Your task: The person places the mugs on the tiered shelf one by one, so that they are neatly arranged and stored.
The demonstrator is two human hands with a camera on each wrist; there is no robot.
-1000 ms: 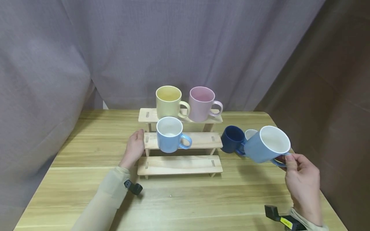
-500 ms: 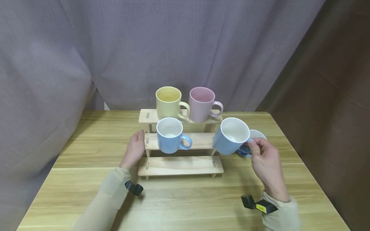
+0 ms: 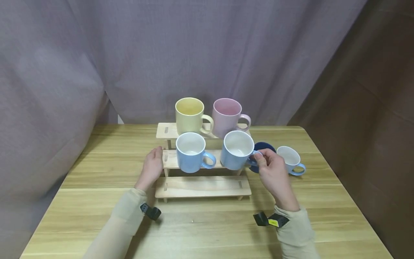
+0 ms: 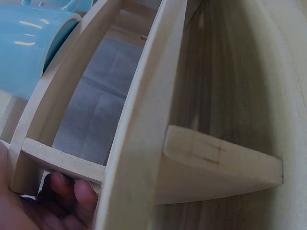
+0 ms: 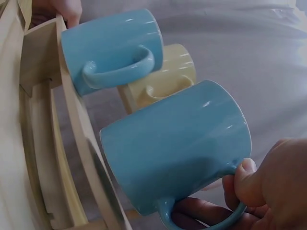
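Note:
In the head view my right hand point(image 3: 275, 174) pinches the handle of a light blue mug point(image 3: 235, 153), nearly upright at the right part of the rack's middle shelf. I cannot tell whether its base touches the wood. On that shelf's left part stands another light blue mug point(image 3: 189, 156). My left hand point(image 3: 151, 167) is at the left end of the three-step wooden rack point(image 3: 202, 186); in the left wrist view its fingers point(image 4: 85, 194) curl round the side bar. On the top shelf are a yellow mug point(image 3: 187, 120) and a pink mug point(image 3: 224, 120).
A dark blue mug point(image 3: 263, 145), partly hidden by my right hand, stands right of the rack. Beside it is a light blue mug point(image 3: 289, 158) with a white inside. The wooden table point(image 3: 200, 237) lies below, with a grey curtain point(image 3: 207, 54) behind.
My right hand has carried the light blue mug leftward from over the table to the middle shelf and brought it more upright. The left hand stays at the rack's end.

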